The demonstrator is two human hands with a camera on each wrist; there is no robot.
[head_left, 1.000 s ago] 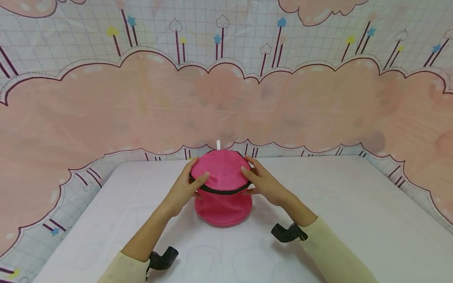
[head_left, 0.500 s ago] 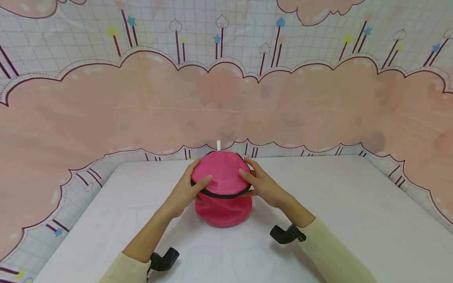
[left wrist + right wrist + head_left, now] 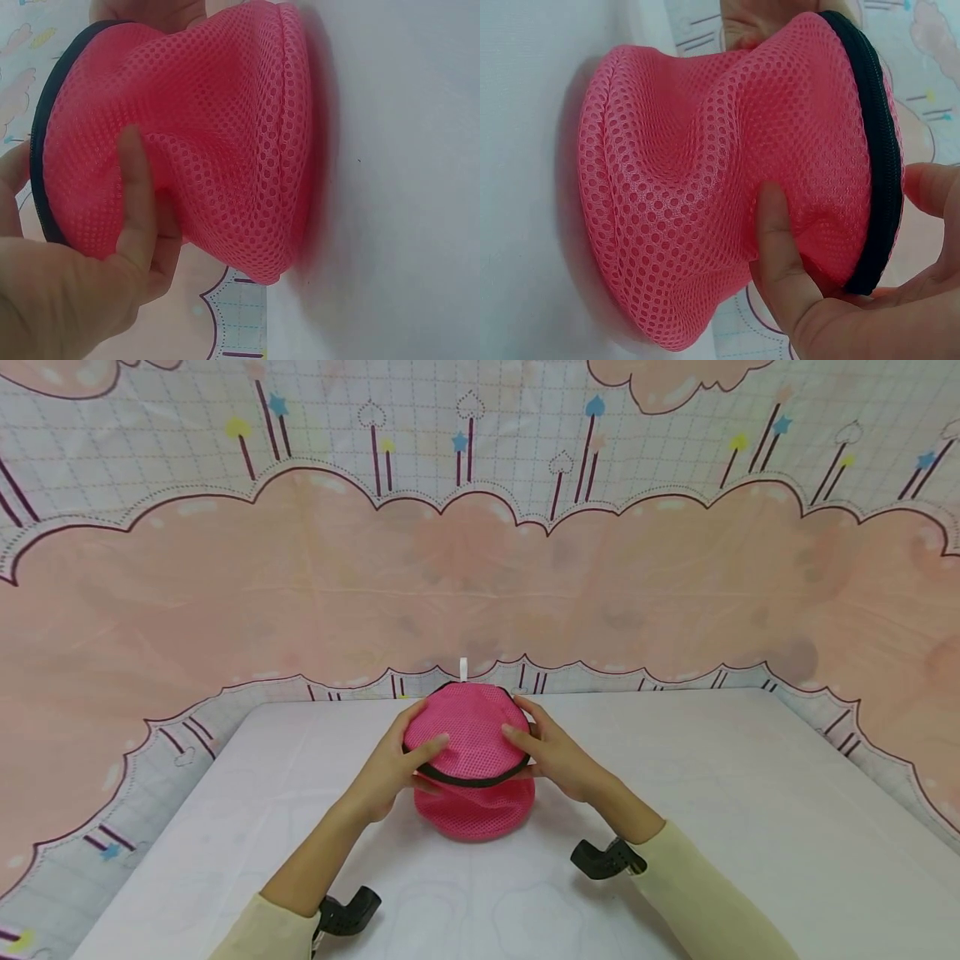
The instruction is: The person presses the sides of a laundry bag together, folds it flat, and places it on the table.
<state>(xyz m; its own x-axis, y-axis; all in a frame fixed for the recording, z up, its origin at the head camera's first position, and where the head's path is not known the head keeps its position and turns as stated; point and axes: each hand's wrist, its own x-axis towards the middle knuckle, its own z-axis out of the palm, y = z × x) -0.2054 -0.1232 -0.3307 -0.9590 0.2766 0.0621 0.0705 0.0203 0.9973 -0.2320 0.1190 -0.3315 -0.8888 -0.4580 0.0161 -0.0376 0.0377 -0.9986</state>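
A round pink mesh bag [image 3: 471, 810] with a black zipper rim [image 3: 468, 779] stands on the white table [image 3: 750, 827]. My left hand [image 3: 401, 760] grips the bag's left side, thumb on top and fingers under the rim. My right hand [image 3: 543, 752] grips the right side the same way. In the left wrist view the thumb [image 3: 135, 202] presses into the mesh bag [image 3: 225, 135]. In the right wrist view the fingers [image 3: 780, 255] curl under the zipper rim [image 3: 877, 150] of the bag [image 3: 705, 210], whose wall is crumpled in the middle.
A pink and white patterned cloth [image 3: 480, 568] hangs behind the table and wraps around its sides. Black wrist camera mounts [image 3: 600, 858] sit on both forearms. A small white tab [image 3: 463, 668] sticks up behind the bag.
Both hands have pressed the top of the bag slightly down and toward me, and the bag stands a little shorter. The grip is the same.
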